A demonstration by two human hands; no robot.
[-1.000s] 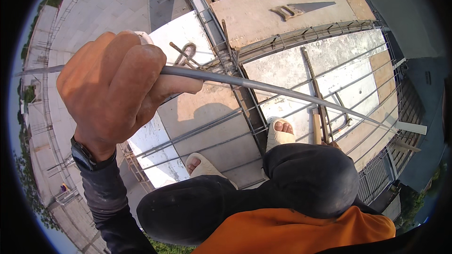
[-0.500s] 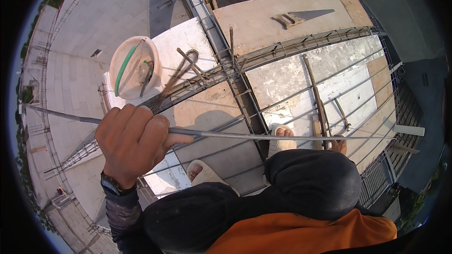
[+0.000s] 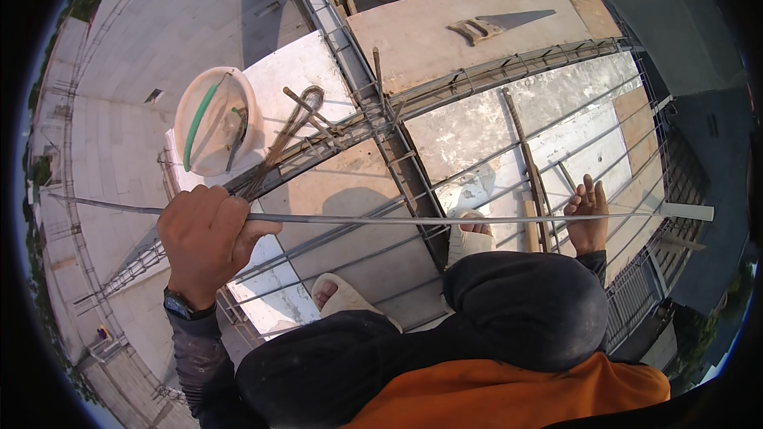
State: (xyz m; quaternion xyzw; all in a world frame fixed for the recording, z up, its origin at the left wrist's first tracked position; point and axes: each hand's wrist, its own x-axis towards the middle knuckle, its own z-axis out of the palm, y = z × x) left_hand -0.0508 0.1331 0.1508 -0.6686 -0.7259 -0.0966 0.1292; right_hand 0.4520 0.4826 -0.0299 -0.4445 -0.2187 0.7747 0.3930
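Observation:
A long thin steel rod (image 3: pixel 358 221) stretches nearly level across the view, above the mesh of bars. My left hand (image 3: pixel 203 238), a watch at its wrist, is closed around the rod toward its left end, thumb pointing along it. Further right, my right hand (image 3: pixel 586 218) is palm up with its fingers stretched out and apart. The rod passes across that palm; I cannot tell whether it touches. Beside the right hand lie a ribbed steel bar (image 3: pixel 524 151), a short wooden piece (image 3: pixel 530 226) and a thin metal tool (image 3: pixel 566 175), partly hidden by the hand.
A pale bucket (image 3: pixel 222 123) with a green hose piece (image 3: pixel 200 127) stands at left. Near it lies a looped bundle of wire (image 3: pixel 294 131). A handsaw (image 3: pixel 497 25) rests on a far board. Reinforcement cages (image 3: pixel 509 67) cross between boards. My sandalled feet (image 3: pixel 346 294) stand among bars.
My right hand has come up from beside my knee and its fingers have spread. The rod has risen a little, with my left hand still around it and shifted slightly left.

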